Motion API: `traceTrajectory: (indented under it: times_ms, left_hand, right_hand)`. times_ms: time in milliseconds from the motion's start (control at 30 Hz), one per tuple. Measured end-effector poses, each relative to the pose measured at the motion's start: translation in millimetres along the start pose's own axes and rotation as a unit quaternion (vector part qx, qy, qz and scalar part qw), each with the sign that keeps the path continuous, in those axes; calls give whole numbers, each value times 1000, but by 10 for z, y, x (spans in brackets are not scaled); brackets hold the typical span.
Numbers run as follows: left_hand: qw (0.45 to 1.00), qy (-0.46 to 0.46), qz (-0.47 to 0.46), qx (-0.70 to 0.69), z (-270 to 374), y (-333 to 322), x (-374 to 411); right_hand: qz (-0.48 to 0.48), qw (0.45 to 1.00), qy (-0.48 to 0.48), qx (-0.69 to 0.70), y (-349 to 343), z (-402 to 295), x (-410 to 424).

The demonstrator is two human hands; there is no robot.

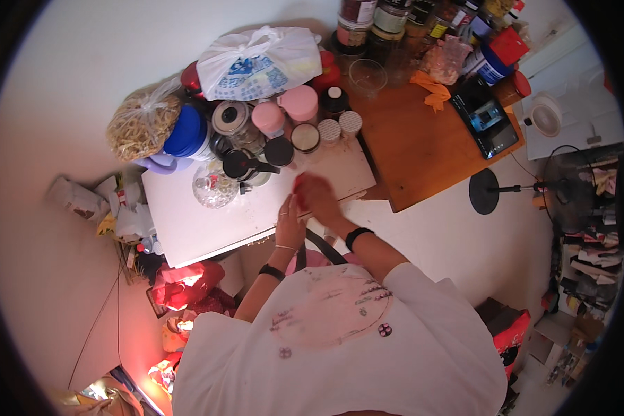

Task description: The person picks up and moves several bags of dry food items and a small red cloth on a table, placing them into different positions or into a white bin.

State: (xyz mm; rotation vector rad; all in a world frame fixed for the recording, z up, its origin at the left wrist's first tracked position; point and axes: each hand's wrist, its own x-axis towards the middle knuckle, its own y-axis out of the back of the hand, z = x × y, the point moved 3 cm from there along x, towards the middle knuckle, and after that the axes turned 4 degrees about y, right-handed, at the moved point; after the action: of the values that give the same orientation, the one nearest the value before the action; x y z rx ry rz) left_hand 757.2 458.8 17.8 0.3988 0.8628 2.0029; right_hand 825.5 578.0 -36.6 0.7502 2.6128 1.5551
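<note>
Both my hands are close together over the front edge of the white tabletop [213, 229]. My right hand [317, 195], blurred, is closed around a red cloth-like thing [300, 192]; its exact kind is unclear. My left hand [289, 223] lies just beside it, fingers pointing away from me and touching or nearly touching the red thing; its grip is hard to judge. Just beyond stand a jar with a black lid [279, 152] and a jar with a pale lid [305, 138]. A clear cut-glass container [215, 184] is to the left.
Pink-lidded jars [299, 102], a tied white plastic bag [260, 65] and a bag of dried food [143, 127] line the wall. On the right, a brown wooden tabletop [405, 156] holds a phone or tablet [484, 118], an orange cloth [431, 91] and stacked jars. A fan [567, 190] stands farther right.
</note>
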Motion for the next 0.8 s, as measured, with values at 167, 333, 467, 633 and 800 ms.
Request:
traceTrajectory:
  times_ms: [167, 333, 467, 633, 800]
  left_hand:
    - [990, 49, -61, 116, -768, 247, -404]
    - [928, 242, 6, -282, -1084, 564, -744]
    - [742, 363, 83, -558, -1191, 699, -756]
    - [481, 333, 81, -807, -795, 1041, -768]
    - [488, 263, 12, -832, -929, 1152, -903]
  right_hand:
    - [-121, 970, 94, 187, -826, -903, -143]
    - [-190, 912, -19, 362, -170, -1019, 46]
    - [-185, 865, -118, 452, -137, -926, 238]
    - [-166, 553, -324, 750, -122, -1236, 313]
    - [-213, 698, -256, 634, -249, -1442, 451]
